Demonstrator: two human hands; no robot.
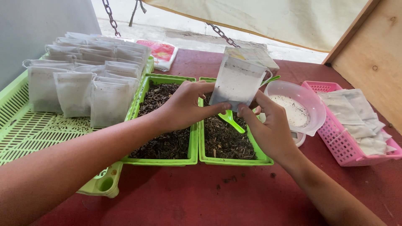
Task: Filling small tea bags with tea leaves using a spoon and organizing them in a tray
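Both hands hold a small white fabric pouch upright above the right green tray. My left hand pinches its lower left edge and my right hand grips its lower right corner. The pouch's top is open. A green plastic scoop lies in the dark loose soil of that tray, just under the pouch. A second green tray of the same dark soil sits directly left of it, under my left wrist.
A large green slotted tray at left holds several filled white pouches. A clear bowl rests on a small scale at right. A pink basket with flat empty pouches stands at far right. The table is red.
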